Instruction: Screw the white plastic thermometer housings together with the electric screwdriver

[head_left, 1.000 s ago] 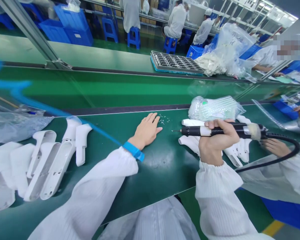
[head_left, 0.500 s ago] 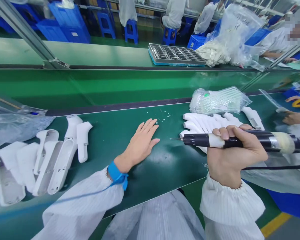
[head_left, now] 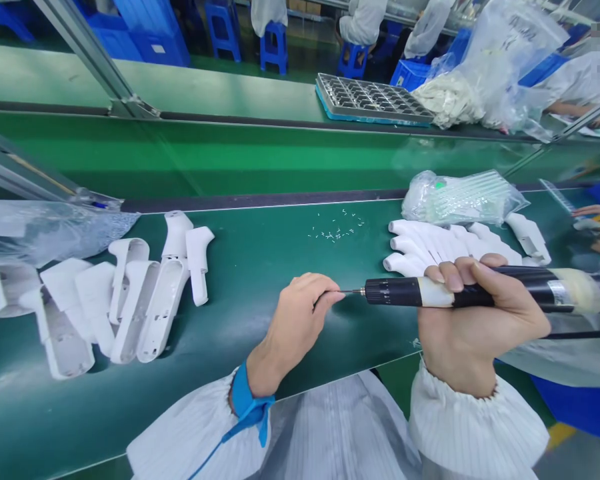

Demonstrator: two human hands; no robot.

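Clock taken from the worker's place. The green bench [head_left: 260, 260] shows glare; tiny white pieces [head_left: 337, 235] lie scattered at twelve, white shells [head_left: 137, 307] at ten. Beyond stand blue stools [head_left: 274, 48]. The right hand [head_left: 480, 320] grips a black screwdriver [head_left: 390, 292] at two; the left hand [head_left: 295, 320] has thumb and finger pinched together at its tip. Anything between them is hidden. Seated people are cut off above.

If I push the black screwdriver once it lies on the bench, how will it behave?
The black screwdriver would probably roll, as its body looks round; the black cable below may restrain it. Its thick body suggests some weight. The thin bit seems easiest to bend.
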